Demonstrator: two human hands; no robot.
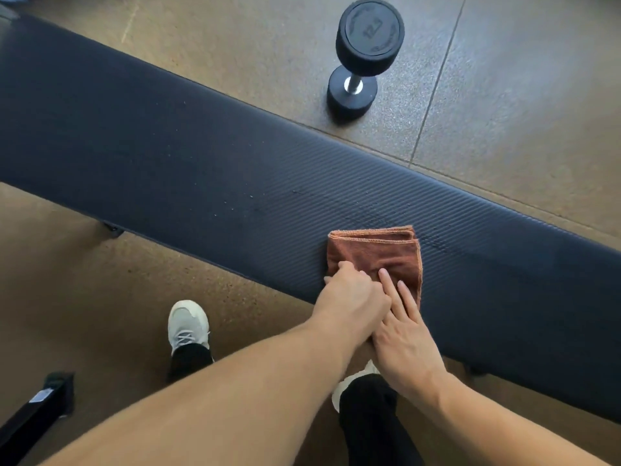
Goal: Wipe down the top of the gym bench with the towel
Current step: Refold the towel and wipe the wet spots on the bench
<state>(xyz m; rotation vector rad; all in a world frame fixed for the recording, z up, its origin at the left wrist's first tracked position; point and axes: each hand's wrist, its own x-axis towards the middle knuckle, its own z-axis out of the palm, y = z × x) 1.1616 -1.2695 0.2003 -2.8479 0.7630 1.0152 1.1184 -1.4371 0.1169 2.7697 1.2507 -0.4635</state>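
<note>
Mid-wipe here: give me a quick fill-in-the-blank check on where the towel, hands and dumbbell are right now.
1. The folded brown cloth towel lies on the ribbed dark padded gym bench, near its ____ edge as seen by the person.
2. The right hand lays ____ fingers on the towel.
3. The left hand holds the towel with ____ fingers.
4. The black dumbbell stands on the ____ beyond the bench.

Missing words: near; straight; curled; floor

The bench (201, 156) top is matt, finely ribbed padding; the towel (376, 253) soft fuzzy cloth; the dumbbell (368, 31) matt rubber with a shiny metal handle.
</note>
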